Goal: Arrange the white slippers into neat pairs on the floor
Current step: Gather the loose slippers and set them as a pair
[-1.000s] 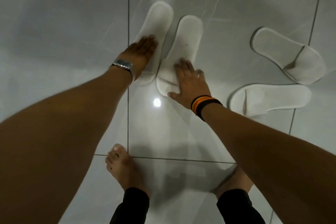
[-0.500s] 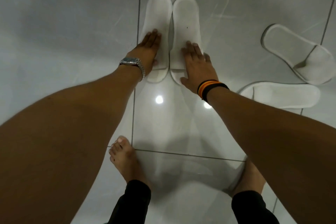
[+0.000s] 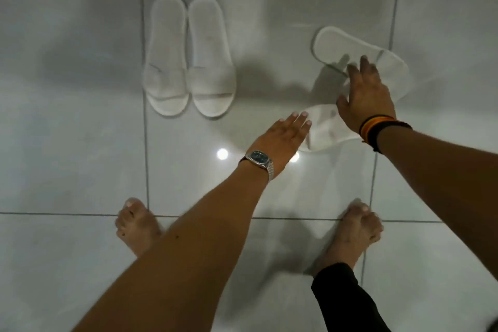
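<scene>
Two white slippers lie side by side as a pair, the left slipper (image 3: 165,59) and the right slipper (image 3: 210,59), open toes towards me. To the right, a third white slipper (image 3: 339,46) lies slanted on the floor. My right hand (image 3: 366,97), fingers spread, hovers over its toe end and hides part of it. A fourth white slipper (image 3: 326,129) lies nearer me, partly hidden by both hands. My left hand (image 3: 283,137), with a wristwatch, reaches flat with its fingertips at that slipper's left edge. Neither hand holds anything.
The floor is glossy grey-white tile (image 3: 80,116) with dark grout lines and bright light reflections. My bare left foot (image 3: 137,226) and right foot (image 3: 355,232) stand on the near grout line, black trouser cuff at the right.
Both hands have let go of the paired slippers, which now lie neatly together, and moved right to the two loose slippers. The view has shifted right and back.
</scene>
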`<state>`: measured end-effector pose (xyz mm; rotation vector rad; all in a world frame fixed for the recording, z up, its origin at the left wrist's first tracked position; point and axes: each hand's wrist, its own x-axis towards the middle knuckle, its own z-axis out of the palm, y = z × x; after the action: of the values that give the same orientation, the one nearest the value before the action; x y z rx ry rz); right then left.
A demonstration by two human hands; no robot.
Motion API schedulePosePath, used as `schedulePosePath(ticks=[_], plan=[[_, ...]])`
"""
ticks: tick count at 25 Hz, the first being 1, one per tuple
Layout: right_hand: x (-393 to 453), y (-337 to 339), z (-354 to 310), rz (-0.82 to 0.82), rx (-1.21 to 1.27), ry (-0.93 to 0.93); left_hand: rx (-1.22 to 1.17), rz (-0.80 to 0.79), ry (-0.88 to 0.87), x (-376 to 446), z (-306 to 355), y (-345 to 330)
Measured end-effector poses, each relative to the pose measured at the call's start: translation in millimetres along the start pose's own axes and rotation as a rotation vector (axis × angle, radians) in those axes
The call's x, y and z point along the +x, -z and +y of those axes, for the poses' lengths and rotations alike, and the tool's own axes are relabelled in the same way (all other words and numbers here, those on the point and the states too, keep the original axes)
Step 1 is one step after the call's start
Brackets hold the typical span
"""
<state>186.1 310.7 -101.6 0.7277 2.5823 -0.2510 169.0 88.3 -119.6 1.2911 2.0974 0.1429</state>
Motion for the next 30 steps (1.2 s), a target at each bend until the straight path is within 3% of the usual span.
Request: schedulePosePath(ticks=[5, 8, 10, 14, 17, 19, 21, 24, 26, 30], plan=[[31.7, -14.8, 67.7, -0.161, 0.048, 0.089, 0.076, -0.125, -0.124, 75.2, 52.3, -30.3], [41.7, -18.4, 91.7, -0.164, 0.051, 0.129, 0.134, -0.050, -0.124, 84.5, 45.1, -36.4], [45.0, -14.7, 105.6, -0.133, 0.071, 0.090, 0.159, -0.033, -0.059, 72.9, 29.5, -31.1], [27.1, -6.5, 135.4, -0.241, 0.190, -0.275, 0.096, -0.101, 0.181, 59.4, 12.4, 3.7], [-6.0, -10.9, 128.8, -0.277, 0.318, -0.200, -0.111, -0.106, 0.369, 89.5, 34.4, 28.1], [-19.7, -19.3, 122.3, -0.186, 0.332, -0.123, -0.224, -0.100, 0.445, 118.4, 57.3, 35.2], [-17.5, -26.9, 121.1, -0.066, 0.243, -0.089, -0.290, -0.061, 0.400, 145.8, 70.1, 44.3], [-8.6, -32.0, 124.8, -0.096, 0.240, -0.115, -0.065, 0.005, 0.303, 156.3, 60.6, 51.6], [-0.3, -29.2, 127.0, -0.112, 0.248, -0.115, 0.074, -0.065, 0.297, 149.9, 46.5, 49.3], [26.6, -14.4, 128.8, -0.135, 0.225, -0.053, 0.106, -0.142, 0.301, 158.7, 36.3, 43.7]])
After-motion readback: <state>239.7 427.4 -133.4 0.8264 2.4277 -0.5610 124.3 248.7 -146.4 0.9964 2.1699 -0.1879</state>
